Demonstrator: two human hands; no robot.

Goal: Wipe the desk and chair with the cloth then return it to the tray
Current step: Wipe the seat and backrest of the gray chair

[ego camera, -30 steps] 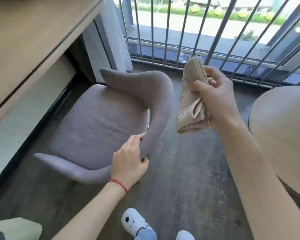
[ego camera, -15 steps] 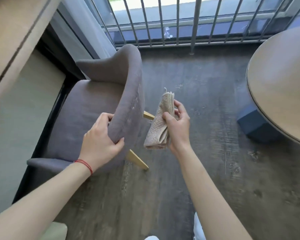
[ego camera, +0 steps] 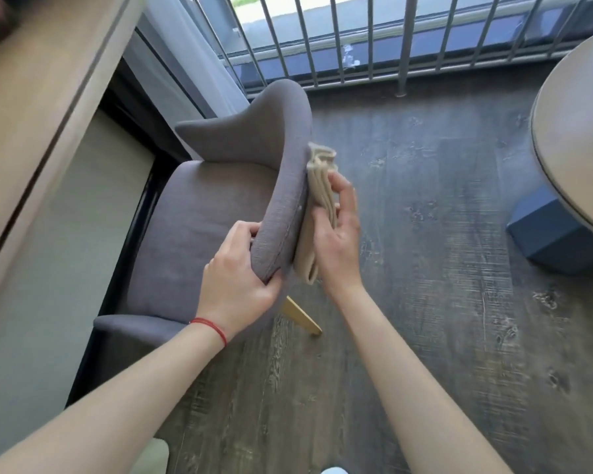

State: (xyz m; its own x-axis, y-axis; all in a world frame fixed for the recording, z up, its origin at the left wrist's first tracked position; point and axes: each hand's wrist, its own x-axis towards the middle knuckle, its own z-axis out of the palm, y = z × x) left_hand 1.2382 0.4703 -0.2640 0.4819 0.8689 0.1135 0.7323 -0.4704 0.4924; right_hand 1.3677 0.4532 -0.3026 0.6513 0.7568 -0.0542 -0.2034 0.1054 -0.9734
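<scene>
A grey upholstered chair with a curved backrest stands beside the wooden desk at the left. My left hand grips the near end of the backrest, fingers wrapped over its top edge. My right hand presses a folded beige cloth flat against the outer face of the backrest. One pale wooden chair leg shows beneath my hands. No tray is in view.
A round wooden table on a blue base stands at the right. Grey railing bars and a white curtain line the far side. Dark wood flooring lies between chair and table.
My right hand has brought the cloth from open air onto the outer side of the backrest. The left hand keeps its grip on the backrest.
</scene>
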